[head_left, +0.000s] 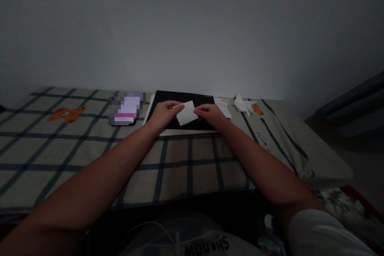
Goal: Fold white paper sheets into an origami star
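A small white square of paper (187, 113) is held up between my two hands, tilted a little. My left hand (165, 113) pinches its left edge between thumb and fingers. On the other side, the fingertips of my right hand (210, 114) are closed on the right edge. Both hands are over a black notebook or folder (180, 97), which lies on some white sheets (177, 132). Whether the square is folded in layers I cannot tell.
A lit phone (128, 108), partly pixelated, lies left of the notebook. Folded white paper pieces (241, 105) and a loose white sheet (224, 109) lie to its right. A checked cloth (177, 160) covers the table; a wall (180, 36) stands behind. A clear bottle (270, 236) is below right.
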Demonstrator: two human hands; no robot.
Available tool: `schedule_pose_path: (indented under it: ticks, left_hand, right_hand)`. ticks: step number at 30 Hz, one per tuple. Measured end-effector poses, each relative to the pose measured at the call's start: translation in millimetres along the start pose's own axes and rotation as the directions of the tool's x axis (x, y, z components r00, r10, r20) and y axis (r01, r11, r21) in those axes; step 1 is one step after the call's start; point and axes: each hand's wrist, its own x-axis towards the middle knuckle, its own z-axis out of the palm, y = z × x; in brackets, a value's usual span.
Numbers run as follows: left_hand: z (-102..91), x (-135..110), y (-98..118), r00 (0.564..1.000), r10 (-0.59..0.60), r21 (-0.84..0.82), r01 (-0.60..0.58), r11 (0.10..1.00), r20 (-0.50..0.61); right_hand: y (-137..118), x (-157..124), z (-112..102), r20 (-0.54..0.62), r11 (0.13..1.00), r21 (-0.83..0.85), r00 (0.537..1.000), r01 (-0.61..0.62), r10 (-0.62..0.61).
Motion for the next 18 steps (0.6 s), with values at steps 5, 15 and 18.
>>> schedule_pose_path:
  ticks: [5, 15, 18]
  left_hand:
    - [-2.9, 2.9, -1.7, 0.999, 0.004, 0.037, -0.002, 0.999, -0.050]
    - [-5.8, 8.4, -6.0, 1.000, 0.002, 0.001, -0.002, 1.000, -0.023]
    - [-6.5, 8.9, -5.9, 1.000, 0.014, 0.025, -0.014, 1.000, -0.009]
  right_hand:
    - [-4.3, -3.0, 0.6, -0.071, 0.950, -0.219, 0.968, 0.220, -0.241]
    - [0.5, -2.8, -2.8, 0.242, 0.519, -0.587, 0.746, 0.621, -0.620]
    - [3.4, -0.8, -3.3, 0.229, 0.508, -0.594, 0.736, 0.624, -0.637]
